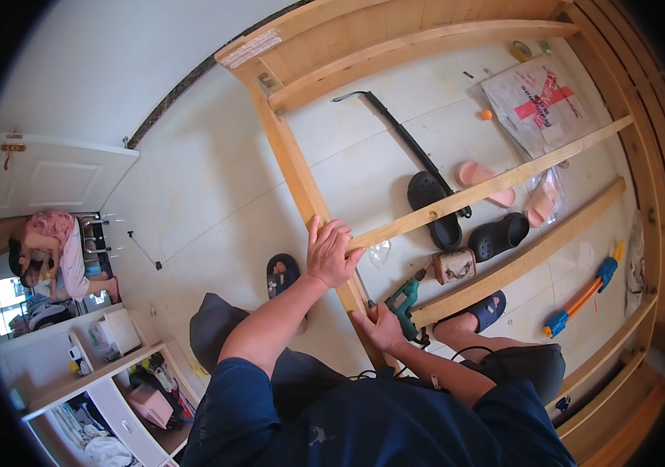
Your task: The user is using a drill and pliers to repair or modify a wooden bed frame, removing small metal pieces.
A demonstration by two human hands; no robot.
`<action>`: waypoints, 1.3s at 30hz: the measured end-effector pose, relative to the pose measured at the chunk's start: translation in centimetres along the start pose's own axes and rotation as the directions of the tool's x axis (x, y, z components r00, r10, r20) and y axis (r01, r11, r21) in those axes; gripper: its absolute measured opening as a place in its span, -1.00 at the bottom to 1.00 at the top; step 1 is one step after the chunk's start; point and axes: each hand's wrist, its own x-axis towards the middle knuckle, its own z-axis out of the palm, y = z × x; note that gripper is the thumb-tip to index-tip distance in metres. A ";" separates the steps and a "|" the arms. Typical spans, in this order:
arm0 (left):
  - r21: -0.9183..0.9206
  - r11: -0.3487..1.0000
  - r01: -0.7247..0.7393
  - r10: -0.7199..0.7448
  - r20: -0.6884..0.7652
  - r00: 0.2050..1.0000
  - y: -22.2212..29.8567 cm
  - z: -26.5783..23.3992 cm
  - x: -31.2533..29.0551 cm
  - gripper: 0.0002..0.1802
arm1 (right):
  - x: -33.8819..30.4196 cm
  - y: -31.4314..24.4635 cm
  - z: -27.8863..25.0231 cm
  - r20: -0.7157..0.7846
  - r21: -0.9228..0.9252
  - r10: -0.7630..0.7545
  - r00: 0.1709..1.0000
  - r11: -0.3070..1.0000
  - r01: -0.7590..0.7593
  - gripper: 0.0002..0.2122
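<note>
My left hand (332, 253) is closed over the near side rail (294, 163) of a wooden bed frame, where a slat (496, 183) meets it; the thumb lies along the slat's end. Farther down the same rail, my right hand (383, 327) has its fingers bent together at the rail's edge. A small dark bit shows by those fingertips, too small to name. Just right of that hand is a green power drill (404, 300), pointing up and away. A second slat (519, 261) slants across the frame, its near end beside the drill.
Inside the frame are a patterned box (455, 266), black clogs (500, 236), pink slippers (486, 183), a black rod (399, 128), a printed plastic bag (539, 105) and a blue-orange toy (584, 296). At left, a person (56, 249) bends near open shelves (107, 373) and a white door (60, 175).
</note>
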 end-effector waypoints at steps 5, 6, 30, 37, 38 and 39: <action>0.031 0.999 0.012 -0.013 0.020 1.000 0.2 0.3 -0.2 -0.59 | -0.1 0.1 0.0 0.003 -0.034 -0.030 1.000 0.999 0.030 -0.34; 0.028 1.000 0.015 -0.015 0.019 1.000 0.4 0.3 0.0 -0.59 | -0.1 0.1 -0.1 -0.002 -0.027 -0.022 1.000 0.999 0.022 -0.34; 0.080 0.995 -0.060 0.061 -0.016 0.998 -0.2 0.1 -0.6 -0.63 | 1.4 -2.4 -0.4 0.153 -0.126 0.015 0.988 0.992 0.004 -0.16; 0.067 0.994 -0.082 0.081 0.020 0.997 0.5 0.4 0.5 -0.65 | 0.1 -1.8 -2.4 0.160 -0.047 0.079 0.984 0.996 -0.072 -0.07; 0.062 0.994 -0.090 0.089 0.016 0.996 0.6 0.4 0.5 -0.65 | -0.3 -1.6 -2.5 0.150 -0.047 0.078 0.986 0.996 -0.072 -0.07; 0.079 0.993 -0.084 0.082 0.022 0.996 0.5 0.4 0.3 -0.65 | -0.5 -1.3 -2.5 0.162 -0.052 0.082 0.983 0.996 -0.074 -0.08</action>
